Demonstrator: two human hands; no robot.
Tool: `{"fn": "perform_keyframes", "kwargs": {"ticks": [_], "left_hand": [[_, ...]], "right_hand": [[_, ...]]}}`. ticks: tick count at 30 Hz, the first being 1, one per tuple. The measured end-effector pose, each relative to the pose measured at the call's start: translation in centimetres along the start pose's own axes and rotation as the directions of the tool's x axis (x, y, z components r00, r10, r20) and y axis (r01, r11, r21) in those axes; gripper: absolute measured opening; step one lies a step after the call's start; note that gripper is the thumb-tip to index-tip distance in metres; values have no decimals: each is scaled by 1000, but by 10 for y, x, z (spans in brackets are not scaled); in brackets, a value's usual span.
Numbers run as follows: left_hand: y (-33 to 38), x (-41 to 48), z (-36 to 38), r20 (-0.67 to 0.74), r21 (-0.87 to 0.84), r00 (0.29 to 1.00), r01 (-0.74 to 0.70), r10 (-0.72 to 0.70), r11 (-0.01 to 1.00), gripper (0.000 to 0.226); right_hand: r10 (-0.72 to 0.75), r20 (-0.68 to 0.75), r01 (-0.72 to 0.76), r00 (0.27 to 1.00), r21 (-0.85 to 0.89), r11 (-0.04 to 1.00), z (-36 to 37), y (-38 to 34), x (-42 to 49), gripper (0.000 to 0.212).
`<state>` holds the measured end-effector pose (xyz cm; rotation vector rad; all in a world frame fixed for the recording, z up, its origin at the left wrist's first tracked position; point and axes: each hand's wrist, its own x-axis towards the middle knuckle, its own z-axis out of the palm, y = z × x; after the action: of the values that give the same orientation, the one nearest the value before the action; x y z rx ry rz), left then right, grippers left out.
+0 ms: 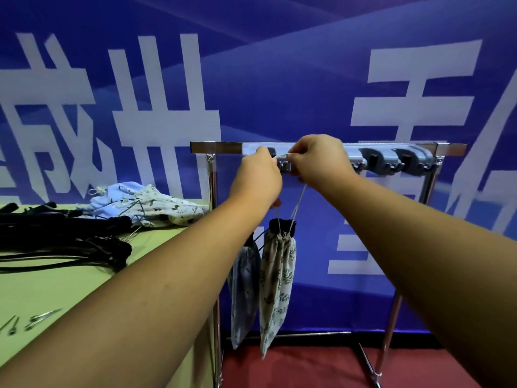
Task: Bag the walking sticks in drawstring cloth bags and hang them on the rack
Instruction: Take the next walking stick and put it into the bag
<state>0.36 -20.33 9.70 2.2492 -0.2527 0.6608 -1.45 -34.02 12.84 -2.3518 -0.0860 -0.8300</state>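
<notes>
A chrome rack (218, 147) with grey clip holders (380, 161) stands against a blue banner. My left hand (256, 177) and my right hand (319, 159) are both raised to the rack's bar, each pinching the white drawstring (298, 201) of a leaf-print cloth bag (275, 287). That bag hangs below my hands with a black stick handle showing at its gathered mouth. A bluish cloth bag (243, 292) hangs just left of it, partly behind my left forearm. The hook under my hands is hidden.
A green table (56, 289) at the left holds a pile of black folded walking sticks (56, 233) and several loose cloth bags (145, 204). Small metal pieces (30, 322) lie near its front. Red floor (307, 368) lies under the rack.
</notes>
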Motion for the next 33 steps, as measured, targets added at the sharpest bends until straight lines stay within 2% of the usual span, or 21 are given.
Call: {"fn": "perform_keyframes", "kwargs": {"ticks": [4,8,12,16,20,23,27,30,33], "left_hand": [[-5,11,6,-6,77,1000,2,-1,997,23],[-17,14,15,76,207,997,-9,-7,978,26],[-24,5,25,186,139,982,16,-42,990,16],[-21,-2,26,256,165,966,-7,-36,986,20],[-28,-13,22,343,161,939,-55,-3,985,20],[-38,-23,13,389,175,919,-5,-64,985,25],[-42,-42,-10,445,135,889,52,-108,989,27],[-32,-59,-34,437,63,889,121,-137,991,25],[-18,-79,-64,450,57,882,125,-138,990,27]], "right_hand": [[30,9,-30,1000,-9,1000,3,0,4,13],[60,43,-59,997,-25,998,17,10,-2,17],[72,65,-70,995,-30,997,26,18,-9,24],[102,106,-96,989,-65,993,30,21,-13,29],[141,144,-126,979,-112,986,25,19,-24,19],[170,166,-141,971,-170,975,14,15,-36,30],[199,199,-167,960,-168,972,1,0,-52,29],[175,213,-146,961,-147,978,-10,-18,-67,28],[148,227,-119,962,-139,983,-23,-40,-86,27]]}}
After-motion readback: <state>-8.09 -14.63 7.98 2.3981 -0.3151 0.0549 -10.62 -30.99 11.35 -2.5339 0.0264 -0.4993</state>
